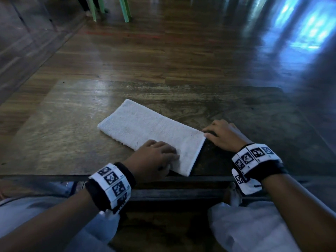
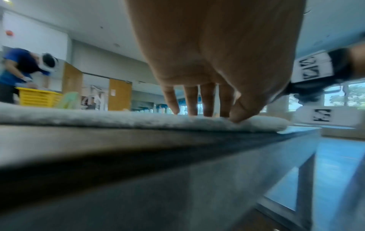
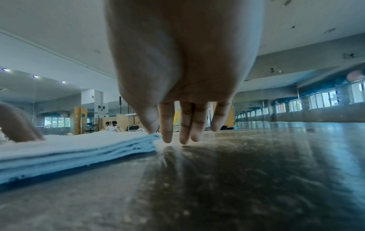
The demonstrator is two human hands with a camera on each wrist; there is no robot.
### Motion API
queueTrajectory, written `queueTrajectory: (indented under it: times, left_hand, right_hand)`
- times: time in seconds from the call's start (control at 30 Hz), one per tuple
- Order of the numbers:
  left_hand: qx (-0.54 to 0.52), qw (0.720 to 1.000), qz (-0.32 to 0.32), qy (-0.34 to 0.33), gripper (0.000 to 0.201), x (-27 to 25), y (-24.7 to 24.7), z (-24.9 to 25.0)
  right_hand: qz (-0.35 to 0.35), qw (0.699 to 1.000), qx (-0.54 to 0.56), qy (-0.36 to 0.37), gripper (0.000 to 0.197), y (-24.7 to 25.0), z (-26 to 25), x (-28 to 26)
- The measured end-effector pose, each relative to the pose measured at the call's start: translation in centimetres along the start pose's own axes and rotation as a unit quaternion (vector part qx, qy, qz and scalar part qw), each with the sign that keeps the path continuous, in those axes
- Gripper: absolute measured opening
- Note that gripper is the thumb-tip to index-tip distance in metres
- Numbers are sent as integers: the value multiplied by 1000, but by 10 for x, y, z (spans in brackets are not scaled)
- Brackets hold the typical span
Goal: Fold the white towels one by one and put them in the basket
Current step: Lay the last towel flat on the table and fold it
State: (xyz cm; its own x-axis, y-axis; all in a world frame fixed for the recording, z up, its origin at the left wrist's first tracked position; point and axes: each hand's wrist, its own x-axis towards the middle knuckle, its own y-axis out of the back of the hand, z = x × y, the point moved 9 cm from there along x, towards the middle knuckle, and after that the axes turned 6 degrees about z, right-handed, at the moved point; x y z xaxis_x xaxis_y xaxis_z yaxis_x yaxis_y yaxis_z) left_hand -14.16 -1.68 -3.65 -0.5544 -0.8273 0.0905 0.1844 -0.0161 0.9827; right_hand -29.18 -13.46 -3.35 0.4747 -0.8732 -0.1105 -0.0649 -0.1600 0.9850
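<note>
A white towel [image 1: 149,128], folded into a long layered strip, lies diagonally on the dark wooden table [image 1: 72,124], its near end at the table's front edge. My left hand [image 1: 171,155] rests on that near end. In the left wrist view the left hand [image 2: 205,112] has straight fingers and its thumb presses down on the towel [image 2: 118,118]. My right hand [image 1: 211,132] sits at the towel's right corner. Seen from the right wrist, the right hand [image 3: 173,134] has its fingertips on the bare table and its thumb touches the top of the towel [image 3: 69,148] stack's corner. No basket shows in the head view.
Green chair legs [image 1: 125,8] stand beyond the table's far side. In the left wrist view a person in blue bends over a yellow crate [image 2: 37,98] far off to the left. Bare tabletop lies around the towel.
</note>
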Motion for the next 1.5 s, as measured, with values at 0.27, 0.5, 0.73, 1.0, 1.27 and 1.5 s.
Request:
queueTrajectory:
  times: [0.27,0.5,0.73,1.0,1.27,1.5]
  left_hand:
    - [48,994,100,-19,45,3,-11,35]
    - [47,992,116,-4,24,-5,-8,40]
    - [-59,983,174,11,18,-11,17,69]
    - [-358,880,292,111,9,-29,75,65]
    - [-371,844,318,219,25,-55,54,-11]
    - [-230,881,296,289,38,-55,37,-70]
  right_hand:
    - [13,999,49,9,34,-3,-6,-2]
    - [6,990,140,-16,21,-5,-3,-3]
    - [-50,921,387,-15,19,22,14,-26]
    - [-37,836,541,82,17,86,-2,-46]
    - [-35,882,463,75,24,69,-41,-2]
    - [-6,920,389,44,11,48,-61,54]
